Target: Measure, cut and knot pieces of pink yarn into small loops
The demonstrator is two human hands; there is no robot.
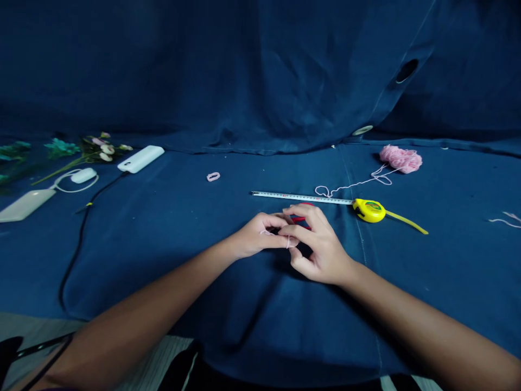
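My left hand [262, 236] is closed around a short strand of pink yarn [266, 233], which also loops over a finger. Touching it from the right, my right hand [315, 241] has its fingers bent and pinches the strand at the left fingertips. Behind the hands lie red-handled scissors or a similar red tool [300, 219], mostly covered by my right hand. Just beyond them a yellow tape measure [369, 210] rests with its blade [301, 197] pulled out to the left. A small pink yarn ring [213, 176] lies apart, further left.
A pink yarn ball [401, 158] sits at the back right, its loose end trailing toward the tape. Yarn scraps [507, 220] lie at far right. On the left are a white power bank [141, 159], a black cable [83, 222], a white device [26, 205] and artificial flowers [106, 149].
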